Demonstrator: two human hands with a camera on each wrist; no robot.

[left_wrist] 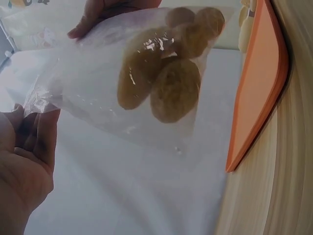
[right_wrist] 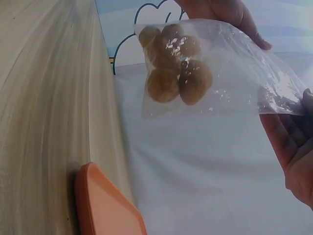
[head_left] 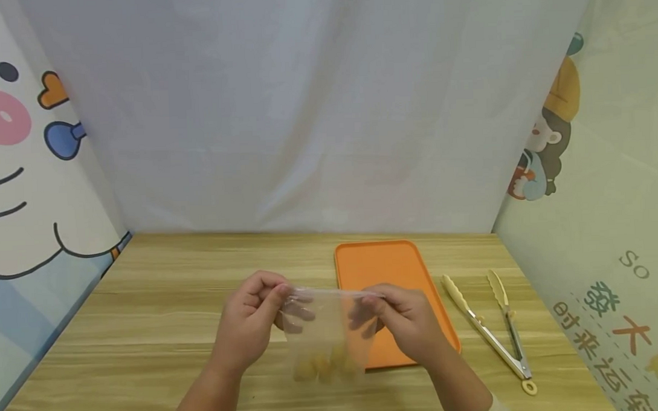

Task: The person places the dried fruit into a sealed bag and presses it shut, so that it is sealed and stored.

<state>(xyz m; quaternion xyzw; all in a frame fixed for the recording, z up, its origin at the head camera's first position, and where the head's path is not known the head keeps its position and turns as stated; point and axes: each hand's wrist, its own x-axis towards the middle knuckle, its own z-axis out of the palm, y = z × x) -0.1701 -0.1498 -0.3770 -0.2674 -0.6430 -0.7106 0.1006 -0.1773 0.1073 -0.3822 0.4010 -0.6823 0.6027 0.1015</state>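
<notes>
A clear plastic bag (head_left: pixel 322 326) hangs between my two hands, above the table's front part. Several small round yellow-brown pieces (left_wrist: pixel 175 90) lie at its bottom; they look like food, but their exact kind I cannot tell. My left hand (head_left: pixel 251 323) pinches the bag's top left corner between thumb and fingers. At the top right corner, my right hand (head_left: pixel 406 321) pinches the same edge, with its other fingers behind the film. The bag's top edge is stretched straight between them. In the right wrist view the pieces (right_wrist: pixel 164 85) cluster at the bag's far end.
An orange tray (head_left: pixel 382 264) lies on the wooden table (head_left: pixel 147 308), partly behind the bag and right hand. To its right rest spread tongs (head_left: pixel 494 339) with cream tips and metal arms. A pale curtain (head_left: pixel 282 110) stands behind the table, printed cloths at both sides.
</notes>
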